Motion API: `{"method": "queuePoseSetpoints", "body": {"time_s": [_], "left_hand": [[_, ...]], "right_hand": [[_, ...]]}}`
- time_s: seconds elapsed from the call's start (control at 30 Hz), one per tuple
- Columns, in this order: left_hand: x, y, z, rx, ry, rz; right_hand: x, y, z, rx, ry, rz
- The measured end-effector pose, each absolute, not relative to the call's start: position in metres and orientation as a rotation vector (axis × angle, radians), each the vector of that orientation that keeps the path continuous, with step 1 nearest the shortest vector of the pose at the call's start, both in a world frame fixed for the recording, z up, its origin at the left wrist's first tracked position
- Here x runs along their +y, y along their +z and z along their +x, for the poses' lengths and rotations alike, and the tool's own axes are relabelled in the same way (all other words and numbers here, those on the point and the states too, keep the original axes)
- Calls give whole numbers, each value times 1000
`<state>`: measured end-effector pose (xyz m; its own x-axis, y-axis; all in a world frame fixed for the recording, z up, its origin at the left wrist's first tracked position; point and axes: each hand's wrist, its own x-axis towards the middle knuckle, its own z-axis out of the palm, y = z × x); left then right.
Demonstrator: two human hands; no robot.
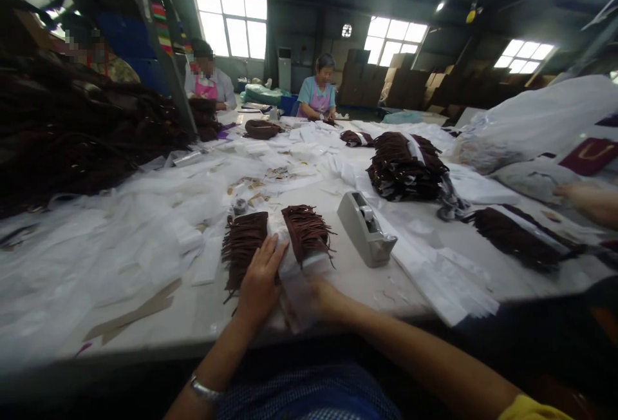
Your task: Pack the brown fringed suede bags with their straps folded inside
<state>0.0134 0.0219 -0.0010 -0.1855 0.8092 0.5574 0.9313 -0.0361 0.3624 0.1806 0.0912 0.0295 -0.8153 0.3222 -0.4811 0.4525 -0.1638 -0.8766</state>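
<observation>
Two small bundles of brown fringe lie on the white table in front of me. My left hand (259, 276) rests flat with its fingers stretched out, on the right edge of the left fringe bundle (241, 245) and the white plastic beside it. My right hand (322, 295) is mostly tucked under a clear plastic bag (297, 291) just below the right fringe bundle (306, 232); its fingers are hidden by the plastic.
A grey tape dispenser (365, 229) stands right of my hands. Stacks of brown fringe (404, 165) and white bags (531, 124) fill the right side, dark piles (72, 130) the left. Two co-workers sit at the table's far end. Another person's hand (589, 201) shows at the right edge.
</observation>
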Motion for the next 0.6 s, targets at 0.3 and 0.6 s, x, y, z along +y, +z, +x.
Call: {"method": "queuePoseSetpoints", "body": {"time_s": [0.3, 0.6], "left_hand": [[18, -7, 8, -1987, -943, -1943], [13, -2, 12, -1899, -619, -2046]], "right_hand": [[37, -13, 231, 1772, -2412, 1015], [13, -19, 254, 1564, -2647, 1094]]}}
